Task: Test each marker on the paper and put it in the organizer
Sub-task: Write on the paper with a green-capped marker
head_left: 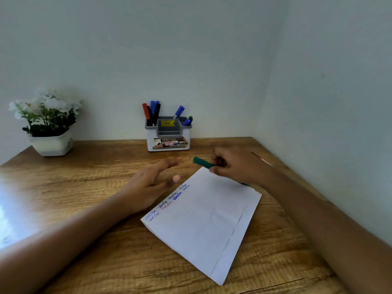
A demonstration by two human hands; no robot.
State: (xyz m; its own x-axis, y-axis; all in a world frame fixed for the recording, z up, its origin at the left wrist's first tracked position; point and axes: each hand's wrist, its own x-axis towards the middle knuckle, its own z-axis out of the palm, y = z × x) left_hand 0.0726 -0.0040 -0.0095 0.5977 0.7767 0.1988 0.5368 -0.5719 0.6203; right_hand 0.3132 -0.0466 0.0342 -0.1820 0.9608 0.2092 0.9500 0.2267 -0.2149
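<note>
A green marker [204,162] is held clamped in the right hand [237,164], over the far corner of the paper [203,225]. The left hand [157,183] is spread empty beside it. The cap (apparently on) is best pulled straight off. The organizer [169,132] stands beyond both hands on the table [84,187].
</note>
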